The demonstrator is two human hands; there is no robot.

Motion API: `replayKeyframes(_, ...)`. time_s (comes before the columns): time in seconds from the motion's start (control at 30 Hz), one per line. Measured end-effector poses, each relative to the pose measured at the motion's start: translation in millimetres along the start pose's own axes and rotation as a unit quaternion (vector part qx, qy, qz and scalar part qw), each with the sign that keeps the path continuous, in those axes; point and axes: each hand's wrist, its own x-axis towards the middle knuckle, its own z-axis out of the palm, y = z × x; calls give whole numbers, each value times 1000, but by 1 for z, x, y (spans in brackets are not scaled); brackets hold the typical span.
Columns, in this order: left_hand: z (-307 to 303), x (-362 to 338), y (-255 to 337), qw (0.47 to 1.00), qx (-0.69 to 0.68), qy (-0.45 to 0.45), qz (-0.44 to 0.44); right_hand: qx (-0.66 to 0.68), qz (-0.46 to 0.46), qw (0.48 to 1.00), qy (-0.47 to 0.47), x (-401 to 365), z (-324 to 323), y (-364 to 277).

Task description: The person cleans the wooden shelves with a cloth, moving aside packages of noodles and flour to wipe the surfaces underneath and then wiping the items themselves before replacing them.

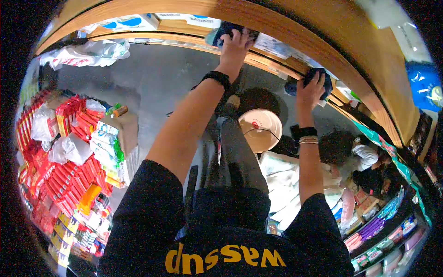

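Note:
My left hand (235,46) is on a dark cloth bundle (225,30) at the top middle, against the edge of a wooden shelf (277,28). Its fingers curl over the cloth, which has a grey-green part at its left side. Further right, my right hand (311,92) grips another dark cloth bundle (328,84) by the same shelf, fingers bent over it. Both arms are stretched out, with dark bands at the wrists. The undersides of both bundles are hidden.
Below the shelf is a round beige tub (272,121). Red packets (69,182) and plastic bags are piled at the left. White sacks (279,177) lie right of my legs. White boxes (138,22) line the shelf. A blue package (422,85) is at the far right.

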Motion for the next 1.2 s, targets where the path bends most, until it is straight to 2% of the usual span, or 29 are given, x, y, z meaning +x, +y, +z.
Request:
replayKeyframes(0.07,1,1,1,1000,10,21,-10,-60,-16,995,-76,3,-11,3)
replayKeyframes(0.1,-2,0,-1,1000,9,19,-16,-59,-22,995,-77,4,-12,12)
replayKeyframes(0.17,-14,-4,-3,1000,7,-20,0,-49,-99,991,-69,5,-15,26)
replayKeyframes(0.2,-13,-3,-2,1000,1,-25,-12,-71,-24,983,-168,10,-31,16)
replayKeyframes(0.23,-11,2,-2,1000,2,-24,-19,-68,-30,983,-165,10,-28,23)
replayKeyframes(0.3,-8,3,-2,999,-41,-21,-25,-78,-123,987,-62,9,-25,40)
replayKeyframes(0.33,-9,-2,-1,999,-23,-17,-15,-69,-81,988,-114,11,-28,45)
replayKeyframes(0.37,-7,-1,-1,999,-25,-21,-18,-68,-86,987,-116,11,-32,49)
replayKeyframes(0.43,9,11,6,998,-29,27,-54,-77,38,977,-196,13,-40,49)
replayKeyframes(0.47,16,14,9,997,-43,23,-52,-88,-3,982,-164,11,-31,59)
replayKeyframes(0.5,13,15,8,997,-43,20,-54,-87,-5,982,-167,9,-20,65)
replayKeyframes(0.57,1,13,7,998,4,-42,-36,-70,-64,994,-58,9,-2,75)
replayKeyframes(0.6,2,12,10,998,33,-14,-52,-72,-68,993,-61,10,1,72)
replayKeyframes(0.67,39,24,29,998,34,17,-50,-67,49,994,-76,8,4,57)
replayKeyframes(0.7,34,22,27,997,37,47,-47,-69,49,993,-78,4,-1,52)
replayKeyframes(0.8,10,15,23,996,61,-8,-56,-22,73,995,-62,5,-8,38)
replayKeyframes(0.83,5,13,21,996,68,-18,-59,-21,71,995,-66,4,-8,37)
replayKeyframes(0.9,-2,10,20,994,80,-28,-62,-23,36,999,-15,0,-9,35)
replayKeyframes(1.03,-10,7,18,992,94,-35,-72,-39,8,999,-10,2,0,43)
replayKeyframes(1.1,-15,4,18,993,84,-46,-66,-49,53,997,-12,3,2,43)
replayKeyframes(1.2,-17,2,18,993,91,-39,-66,-29,39,999,-6,2,-1,43)
